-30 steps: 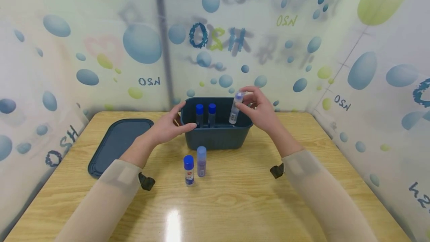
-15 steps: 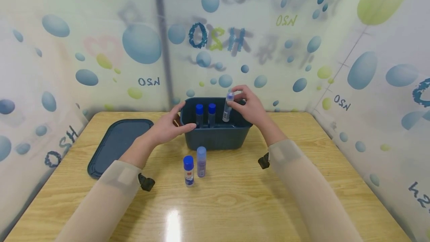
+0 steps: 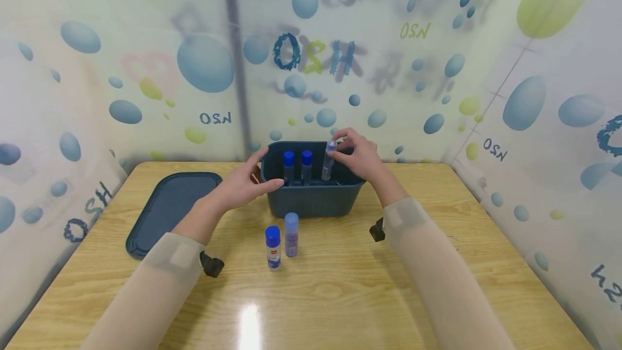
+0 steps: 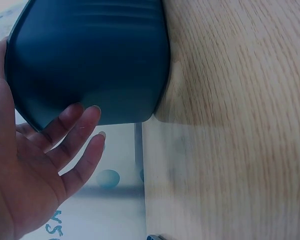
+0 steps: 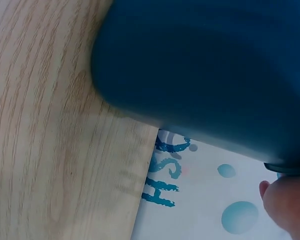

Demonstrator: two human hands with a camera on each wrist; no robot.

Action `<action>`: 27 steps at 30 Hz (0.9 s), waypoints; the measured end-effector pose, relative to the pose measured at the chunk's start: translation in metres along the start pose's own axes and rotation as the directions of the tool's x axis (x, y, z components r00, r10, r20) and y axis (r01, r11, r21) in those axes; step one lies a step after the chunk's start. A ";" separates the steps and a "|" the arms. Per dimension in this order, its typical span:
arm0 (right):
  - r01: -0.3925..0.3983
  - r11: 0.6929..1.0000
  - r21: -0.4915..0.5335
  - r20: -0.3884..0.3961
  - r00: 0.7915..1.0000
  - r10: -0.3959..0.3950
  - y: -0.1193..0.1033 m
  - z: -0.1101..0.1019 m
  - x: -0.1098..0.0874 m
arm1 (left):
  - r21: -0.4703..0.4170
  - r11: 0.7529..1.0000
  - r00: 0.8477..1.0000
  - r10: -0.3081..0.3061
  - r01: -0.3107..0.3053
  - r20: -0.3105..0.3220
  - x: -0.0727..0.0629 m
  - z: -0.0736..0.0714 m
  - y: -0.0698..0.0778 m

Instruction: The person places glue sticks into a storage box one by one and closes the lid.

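A dark blue plastic bin (image 3: 311,201) stands on the wooden table (image 3: 340,285). My left hand (image 3: 238,182) holds its left end, thumb on the front rim and forefinger at the back corner; loosely bent fingers lie by the end wall in the left wrist view. My right hand (image 3: 362,158) pinches a small clear glue bottle (image 3: 328,169) near its top, inside the bin and slightly tilted. Left of it in the bin stand two bottles with dark blue caps, one blue-capped bottle (image 3: 289,163) and another blue-capped bottle (image 3: 306,163). The right wrist view hides the held bottle.
In front of the bin stand a blue-capped bottle (image 3: 273,250) with a red mark on its label and a pale-capped bottle (image 3: 291,236). A dark blue lid (image 3: 175,207) lies to the left. A patterned wall (image 3: 311,85) rises behind the table.
My right hand has moved left and then slightly down with the glue bottle, bringing it lower and nearer the two bottles in the bin. The left hand has stayed on the bin.
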State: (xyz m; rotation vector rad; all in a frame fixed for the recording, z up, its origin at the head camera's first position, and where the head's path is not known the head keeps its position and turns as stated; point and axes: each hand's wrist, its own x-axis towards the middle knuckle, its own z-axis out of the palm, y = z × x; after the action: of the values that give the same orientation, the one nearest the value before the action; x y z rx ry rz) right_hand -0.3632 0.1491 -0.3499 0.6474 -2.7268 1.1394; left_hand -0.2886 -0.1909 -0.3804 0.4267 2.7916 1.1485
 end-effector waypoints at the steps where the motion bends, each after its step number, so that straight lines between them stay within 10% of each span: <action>1: -0.003 1.000 -0.008 0.009 1.000 0.003 -0.001 0.000 0.000 | 0.001 1.000 1.000 -0.001 0.001 0.000 0.000 0.000 0.000; 27: -0.076 0.980 -0.182 0.125 0.987 0.100 -0.002 0.002 0.002 | 0.012 1.000 1.000 -0.004 0.004 -0.004 0.000 0.002 0.001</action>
State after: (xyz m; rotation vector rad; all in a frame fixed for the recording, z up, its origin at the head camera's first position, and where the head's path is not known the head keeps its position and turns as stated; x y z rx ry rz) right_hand -0.3645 0.1457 -0.3497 0.6038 -2.9538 0.8852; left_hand -0.2884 -0.1891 -0.3808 0.4208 2.8033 1.1331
